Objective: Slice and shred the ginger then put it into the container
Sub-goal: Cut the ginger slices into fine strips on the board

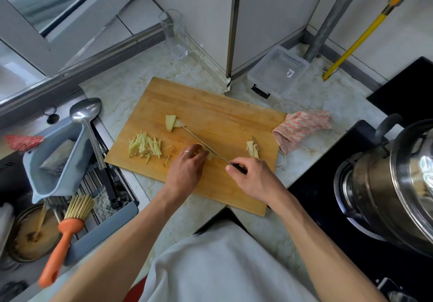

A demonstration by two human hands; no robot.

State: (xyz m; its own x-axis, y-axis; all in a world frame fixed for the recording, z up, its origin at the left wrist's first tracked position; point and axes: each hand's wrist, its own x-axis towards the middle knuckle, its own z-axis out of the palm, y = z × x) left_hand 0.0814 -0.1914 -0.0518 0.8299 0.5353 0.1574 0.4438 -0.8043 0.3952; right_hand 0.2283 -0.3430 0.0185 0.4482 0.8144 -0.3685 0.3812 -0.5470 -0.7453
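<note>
Wooden cutting board (pixel 210 114): lies on the marble counter. Ginger shreds (pixel 145 147): heaped on the board's left part. Ginger chunk (pixel 170 122): beyond the knife tip. Ginger slices (pixel 253 149): near the board's right edge. Left hand (pixel 186 168): ringed, fingers curled down onto a ginger piece (pixel 210 156) against the blade. Right hand (pixel 251 179): gripping the knife (pixel 203 143) by its dark handle. Clear plastic container (pixel 277 72): behind the board, near the wall. Pink cloth (pixel 302 128): touching the board's right corner.

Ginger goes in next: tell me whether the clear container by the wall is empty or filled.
Empty: the clear container shows only its bare bottom and a label, no ginger inside.
</note>
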